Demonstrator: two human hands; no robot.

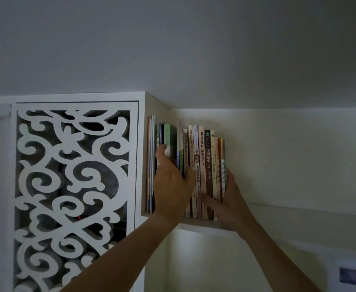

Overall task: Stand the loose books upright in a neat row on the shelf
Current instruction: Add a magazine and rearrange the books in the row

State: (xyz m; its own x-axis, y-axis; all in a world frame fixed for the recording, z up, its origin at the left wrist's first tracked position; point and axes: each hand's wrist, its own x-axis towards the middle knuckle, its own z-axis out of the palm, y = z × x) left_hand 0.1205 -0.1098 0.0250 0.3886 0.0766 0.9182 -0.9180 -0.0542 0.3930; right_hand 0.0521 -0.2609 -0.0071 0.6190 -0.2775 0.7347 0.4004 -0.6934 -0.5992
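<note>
- Books (pixel 202 171) stand upright on a high white shelf (pixel 202 225), packed between the cabinet side and open shelf space to the right.
- Left hand (pixel 171 182) grips the green book (pixel 170 140) in the left group, fingers curled over its spine, thumb against the neighbouring spines.
- Right hand (pixel 225 199) cups the right end of the row, thumb across the lower spines, fingers behind the last book, probably pressing it; view is dim there.
- Step in hand, as judged: squeeze the row together and seat the green book.
- Do it well: push right end leftward steadily, keep spines flush with the shelf edge, close the gap mid-row.
- Carved lattice door (pixel 74 186) sits left of the shelf.
</note>
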